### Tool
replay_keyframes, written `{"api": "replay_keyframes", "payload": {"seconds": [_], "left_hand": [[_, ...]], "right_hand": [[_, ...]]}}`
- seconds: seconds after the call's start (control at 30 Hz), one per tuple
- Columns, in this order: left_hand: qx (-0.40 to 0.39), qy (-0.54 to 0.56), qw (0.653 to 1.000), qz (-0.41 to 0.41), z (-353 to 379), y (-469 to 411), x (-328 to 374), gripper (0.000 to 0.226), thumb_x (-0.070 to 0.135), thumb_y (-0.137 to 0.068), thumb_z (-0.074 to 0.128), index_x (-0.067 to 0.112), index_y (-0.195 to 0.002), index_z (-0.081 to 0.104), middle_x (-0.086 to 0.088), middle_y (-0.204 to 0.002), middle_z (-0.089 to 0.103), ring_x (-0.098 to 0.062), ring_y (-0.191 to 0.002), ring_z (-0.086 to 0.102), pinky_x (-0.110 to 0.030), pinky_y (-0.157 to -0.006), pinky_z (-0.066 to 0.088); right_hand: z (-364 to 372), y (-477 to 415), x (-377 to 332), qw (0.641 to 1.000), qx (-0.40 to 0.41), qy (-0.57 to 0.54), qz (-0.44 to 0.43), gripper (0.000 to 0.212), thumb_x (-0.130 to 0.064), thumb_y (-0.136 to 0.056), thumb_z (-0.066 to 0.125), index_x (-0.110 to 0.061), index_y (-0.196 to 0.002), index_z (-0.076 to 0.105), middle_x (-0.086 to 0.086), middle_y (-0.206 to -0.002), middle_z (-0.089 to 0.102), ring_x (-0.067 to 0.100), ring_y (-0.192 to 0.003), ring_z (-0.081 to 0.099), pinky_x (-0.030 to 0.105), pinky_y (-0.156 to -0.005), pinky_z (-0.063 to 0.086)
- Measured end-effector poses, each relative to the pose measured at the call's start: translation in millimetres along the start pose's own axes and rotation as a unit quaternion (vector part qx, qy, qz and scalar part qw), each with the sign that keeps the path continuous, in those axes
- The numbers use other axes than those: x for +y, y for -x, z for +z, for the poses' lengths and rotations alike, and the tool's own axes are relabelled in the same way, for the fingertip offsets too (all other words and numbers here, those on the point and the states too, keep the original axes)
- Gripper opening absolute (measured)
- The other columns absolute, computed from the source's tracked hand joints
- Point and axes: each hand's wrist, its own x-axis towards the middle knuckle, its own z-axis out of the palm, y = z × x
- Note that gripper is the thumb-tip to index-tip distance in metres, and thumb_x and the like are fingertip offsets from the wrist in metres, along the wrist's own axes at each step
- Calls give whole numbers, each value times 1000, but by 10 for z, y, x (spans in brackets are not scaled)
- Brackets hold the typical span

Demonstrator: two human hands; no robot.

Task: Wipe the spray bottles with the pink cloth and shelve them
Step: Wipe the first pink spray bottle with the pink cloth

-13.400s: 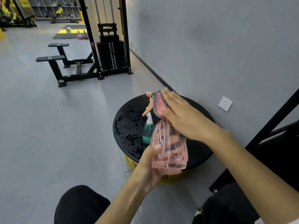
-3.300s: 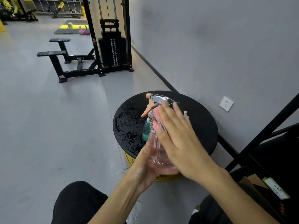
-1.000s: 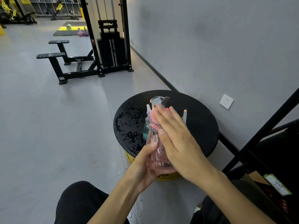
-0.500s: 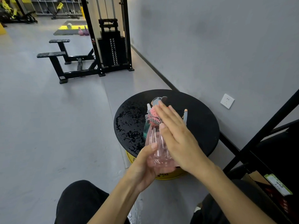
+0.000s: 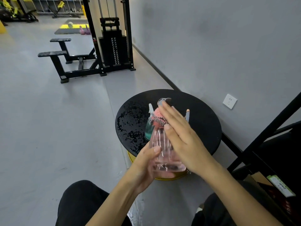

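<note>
Between the two hands, a pink spray bottle (image 5: 162,149) is held upright, over the near edge of a round black top (image 5: 203,128). Its base is gripped by the left hand (image 5: 145,165), with the thumb laid across the front of the clear body and the fingers wrapped beneath. The pink cloth (image 5: 158,117), edged in a black-and-white check, is bunched round the bottle's neck. It is pressed there by the right hand (image 5: 184,137), whose fingers are stretched out straight and flat along the bottle's right side; nothing is clutched by it. The right forearm is brought in from the lower right, so that the palm covers the bottle's shoulder.

The task is judged to be at the wiping stage for this bottle. The neck is being attended to, and how much of the body is already dry cannot be told. Just beyond the left thumb, a teal spray bottle (image 5: 149,132) stands on the top beside a patch of water drops, and appears to be awaiting its turn. No bottle is seen on the black rack (image 5: 263,135) to the right of the right forearm, so both are left to be shelved.
</note>
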Motion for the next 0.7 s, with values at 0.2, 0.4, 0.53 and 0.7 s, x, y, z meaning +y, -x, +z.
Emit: {"api": "replay_keyframes", "payload": {"seconds": [0.2,0.4,0.53,0.7], "left_hand": [[20,40,998,34,-25,-25,5,50,47,-46,84,20,-88,77,-3,-79,73,-16,-72,71,-33,-56,57],[-14,54,997,49,-122,-10,-39,65,48,-47,90,24,-104,72,-6,-97,71,-19,-85,70,-36,-64,58],[-18,34,999,20,-101,-12,-65,79,45,-42,91,20,-113,67,-13,-103,71,-29,-90,70,-42,-69,58],[33,25,999,16,-126,-75,-62,102,49,-38,90,10,-125,55,-13,-100,69,-27,-86,69,-41,-67,57]], "right_hand": [[135,142,-34,998,17,42,-45,50,-25,-100,30,-32,-149,22,-22,-158,14,-2,-146,0,30,-121,7],[232,298,-16,998,19,-9,-67,49,-22,-101,32,-29,-149,26,-23,-157,16,0,-147,5,25,-120,6],[78,22,90,993,13,-117,16,48,-25,-100,32,-31,-148,29,-25,-155,20,-11,-142,12,26,-120,12],[162,-29,110,995,11,-98,12,49,-28,-99,35,-33,-148,30,-25,-155,21,-12,-141,14,38,-121,13]]}}
